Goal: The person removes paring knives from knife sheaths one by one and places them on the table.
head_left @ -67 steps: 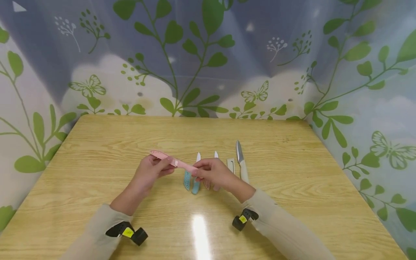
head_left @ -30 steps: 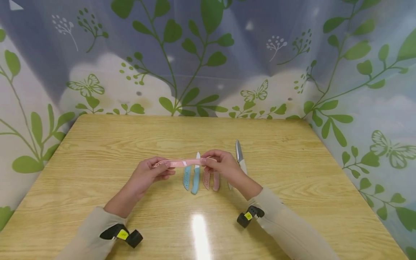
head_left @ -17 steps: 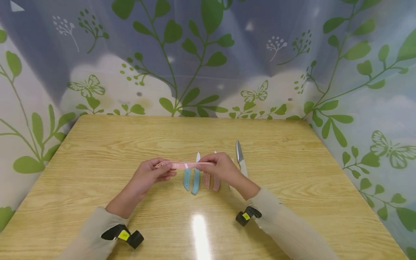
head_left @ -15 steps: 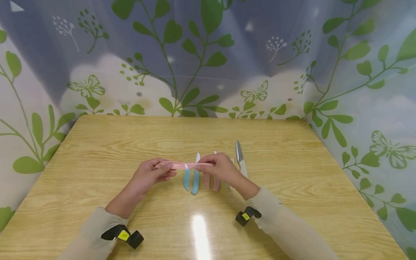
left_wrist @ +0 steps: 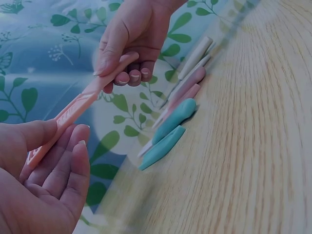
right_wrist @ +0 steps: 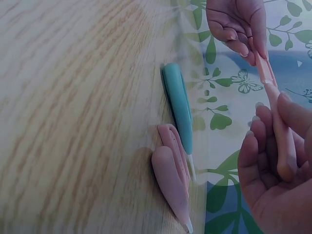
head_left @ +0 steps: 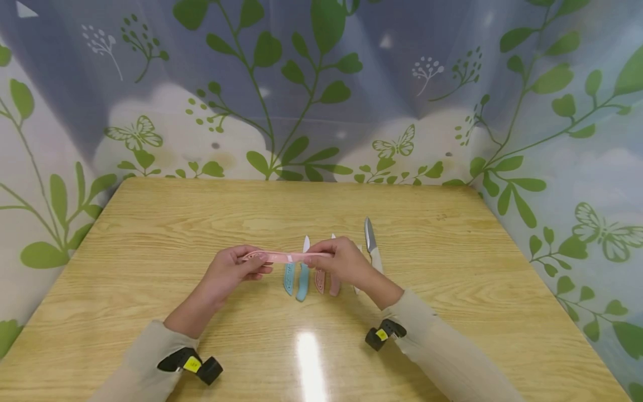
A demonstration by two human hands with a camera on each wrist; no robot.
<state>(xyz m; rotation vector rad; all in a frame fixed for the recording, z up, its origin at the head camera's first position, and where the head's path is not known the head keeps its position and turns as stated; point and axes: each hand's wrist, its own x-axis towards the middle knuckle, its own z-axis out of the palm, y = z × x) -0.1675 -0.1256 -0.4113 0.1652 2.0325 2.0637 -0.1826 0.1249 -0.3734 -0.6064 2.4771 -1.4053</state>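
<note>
Above the table, both hands hold a pink knife in its sheath, lying almost level. My left hand [head_left: 238, 263] pinches the pink sheath [left_wrist: 70, 113] between thumb and fingers at its tip end. With thumb and fingers, my right hand [head_left: 344, 261] grips the pink knife's handle [right_wrist: 282, 139]. A short white band shows near where sheath and handle meet. Beneath on the table are a blue sheath [head_left: 288, 279], a blue-handled knife [head_left: 302, 283] with a white blade, a darker pink sheath [head_left: 320, 281] and a darker pink knife [head_left: 335, 286], partly hidden by my right hand.
A cream-handled knife [head_left: 370, 234] with a grey blade lies right of the others, blade pointing away. Its cream sheath [head_left: 357, 290] is mostly hidden behind my right hand. Leaf-patterned cloth [head_left: 301, 111] surrounds the far edge of the wooden table [head_left: 176, 212].
Since the earliest frame, the pink knife and sheath have shifted right and levelled out. My right hand has moved slightly right and its grip on the handle has changed. The last half second shows almost no movement.
</note>
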